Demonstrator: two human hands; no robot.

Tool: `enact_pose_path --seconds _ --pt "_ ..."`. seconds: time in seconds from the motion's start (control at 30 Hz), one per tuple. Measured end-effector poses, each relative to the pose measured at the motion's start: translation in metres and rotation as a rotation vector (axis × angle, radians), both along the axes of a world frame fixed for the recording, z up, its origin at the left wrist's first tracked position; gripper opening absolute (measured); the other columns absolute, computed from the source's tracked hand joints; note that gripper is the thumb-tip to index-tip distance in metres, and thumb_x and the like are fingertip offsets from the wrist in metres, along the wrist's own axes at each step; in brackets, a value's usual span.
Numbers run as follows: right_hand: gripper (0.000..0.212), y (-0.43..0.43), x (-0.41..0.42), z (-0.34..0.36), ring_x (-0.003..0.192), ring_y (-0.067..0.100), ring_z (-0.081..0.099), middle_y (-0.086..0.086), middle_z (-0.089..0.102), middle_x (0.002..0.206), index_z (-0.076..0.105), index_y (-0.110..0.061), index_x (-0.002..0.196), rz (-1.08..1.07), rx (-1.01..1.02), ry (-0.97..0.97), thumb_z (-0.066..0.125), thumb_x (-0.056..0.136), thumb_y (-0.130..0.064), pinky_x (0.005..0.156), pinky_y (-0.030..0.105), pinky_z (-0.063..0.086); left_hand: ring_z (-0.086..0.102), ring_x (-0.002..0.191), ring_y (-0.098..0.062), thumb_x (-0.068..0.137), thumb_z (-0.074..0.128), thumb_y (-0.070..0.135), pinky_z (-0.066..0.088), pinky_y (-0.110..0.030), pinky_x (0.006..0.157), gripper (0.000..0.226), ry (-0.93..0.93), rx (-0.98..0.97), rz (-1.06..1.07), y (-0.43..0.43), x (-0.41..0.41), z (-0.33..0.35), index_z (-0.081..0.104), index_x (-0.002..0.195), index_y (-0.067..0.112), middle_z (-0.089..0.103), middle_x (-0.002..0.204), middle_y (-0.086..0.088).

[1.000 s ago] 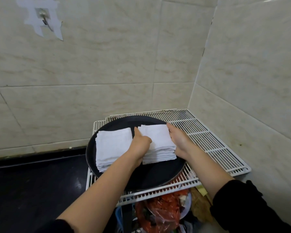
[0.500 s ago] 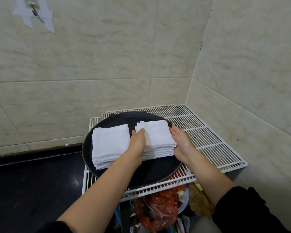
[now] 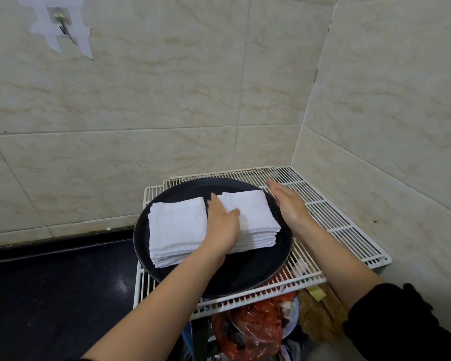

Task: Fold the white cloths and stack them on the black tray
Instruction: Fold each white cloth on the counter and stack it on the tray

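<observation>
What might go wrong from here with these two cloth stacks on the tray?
1. The right stack has lower layers fanned out at the near edge; a push from the left hand may skew or topple it.
2. The tray juts past the left edge of the rack, near the left stack; pressing down there might tip it.
3. A cloth slipping off the front could land by the red bag below.

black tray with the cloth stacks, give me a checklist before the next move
1. Round black tray resting on white wire rack: ok.
2. Left stack of folded white cloths squared: ok.
3. Right stack of folded white cloths squared: not ok, layers stagger.
4. Both stacks inside the tray's rim: ok.
5. Left hand pressing on the right stack: ok.
6. Right hand touching that stack: cannot tell.
</observation>
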State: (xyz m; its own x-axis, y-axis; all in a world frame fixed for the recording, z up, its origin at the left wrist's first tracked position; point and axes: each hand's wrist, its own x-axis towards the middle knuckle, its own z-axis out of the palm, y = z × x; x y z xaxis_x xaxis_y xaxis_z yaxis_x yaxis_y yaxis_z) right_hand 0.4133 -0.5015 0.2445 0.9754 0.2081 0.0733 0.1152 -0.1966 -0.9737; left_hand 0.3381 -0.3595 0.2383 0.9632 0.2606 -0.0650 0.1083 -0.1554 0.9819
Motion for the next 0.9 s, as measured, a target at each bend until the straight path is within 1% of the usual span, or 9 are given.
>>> enact_pose_path --seconds 0.07,0.13,0.23,0.3,0.47,0.67,0.77,0.83,0.9 --pt "0.039 -0.001 0.002 0.0 0.141 0.009 0.032 -0.001 0.042 0.149 0.047 -0.01 0.141 0.104 -0.156 -0.127 0.039 0.104 -0.017 0.116 0.026 0.024 -0.012 0.148 -0.016 0.102 0.033 0.013 -0.004 -0.034 0.12 0.062 -0.158 0.368 -0.078 0.001 -0.001 -0.004 0.0 0.154 0.014 -0.011 0.161 0.0" --pt "0.039 0.0 0.005 -0.006 0.146 0.01 0.022 0.0 0.038 0.152 0.047 -0.011 0.141 0.201 -0.293 -0.179 0.04 0.104 -0.019 0.12 0.031 0.017 -0.015 0.148 -0.017 0.103 0.028 0.018 -0.008 -0.038 0.118 0.057 -0.215 0.718 -0.163 0.003 0.003 -0.008 0.004 0.154 0.011 -0.01 0.162 -0.002" --pt "0.042 0.003 0.009 -0.015 0.148 0.009 0.012 -0.004 0.032 0.155 0.042 -0.014 0.144 0.261 -0.437 -0.191 0.039 0.104 -0.024 0.118 0.027 0.01 -0.016 0.148 -0.019 0.104 0.021 0.032 -0.011 -0.042 0.117 0.06 -0.035 1.003 -0.278 0.011 0.008 -0.007 -0.002 0.153 0.007 -0.012 0.162 -0.005" --pt "0.045 0.004 0.01 -0.019 0.148 0.006 0.008 -0.008 0.026 0.157 0.036 -0.018 0.148 0.275 -0.506 -0.19 0.036 0.104 -0.028 0.115 0.023 0.006 -0.02 0.147 -0.02 0.103 0.021 0.038 -0.013 -0.044 0.117 0.066 0.062 1.091 -0.327 0.015 0.009 -0.009 -0.007 0.152 0.005 -0.017 0.16 -0.009" --pt "0.048 0.012 0.012 -0.027 0.148 0.005 -0.003 -0.01 0.012 0.161 0.023 -0.024 0.153 0.343 -0.64 -0.19 0.031 0.105 -0.03 0.116 0.024 0.0 -0.023 0.146 -0.024 0.101 0.021 0.042 -0.015 -0.044 0.118 0.072 0.121 1.254 -0.349 0.022 0.006 -0.013 -0.013 0.15 0.002 -0.022 0.158 -0.014" --pt "0.049 0.012 0.015 -0.033 0.148 0.007 -0.002 -0.01 0.012 0.161 0.025 -0.024 0.152 0.365 -0.639 -0.135 0.036 0.104 -0.025 0.119 0.031 0.0 -0.024 0.145 -0.023 0.1 0.019 0.048 -0.016 -0.043 0.117 0.074 0.12 1.287 -0.382 0.025 0.007 -0.014 -0.013 0.151 0.004 -0.023 0.158 -0.014" --pt "0.041 0.013 0.021 -0.019 0.147 0.013 0.017 -0.003 0.031 0.156 0.043 -0.017 0.144 0.3 -0.447 -0.064 0.041 0.103 -0.019 0.121 0.036 0.011 -0.025 0.145 -0.021 0.097 0.02 0.058 -0.017 -0.043 0.117 0.081 0.053 1.284 -0.373 0.027 0.004 -0.011 -0.011 0.152 0.006 -0.021 0.159 -0.012" --pt "0.034 0.017 0.027 -0.003 0.136 0.019 0.04 0.006 0.05 0.143 0.056 -0.009 0.133 0.203 -0.302 -0.045 0.042 0.102 -0.014 0.114 0.033 0.029 -0.025 0.145 -0.019 0.092 0.025 0.067 -0.018 -0.043 0.118 0.092 -0.009 1.31 -0.363 0.027 -0.001 -0.007 -0.01 0.152 0.006 -0.02 0.159 -0.011" --pt "0.029 0.023 0.034 0.011 0.124 0.023 0.054 0.014 0.061 0.128 0.064 -0.001 0.119 0.148 -0.234 -0.012 0.044 0.1 -0.007 0.106 0.031 0.038 -0.024 0.146 -0.02 0.086 0.031 0.074 -0.017 -0.044 0.118 0.104 -0.047 1.371 -0.378 0.027 -0.007 -0.005 -0.011 0.152 0.005 -0.019 0.159 -0.011"
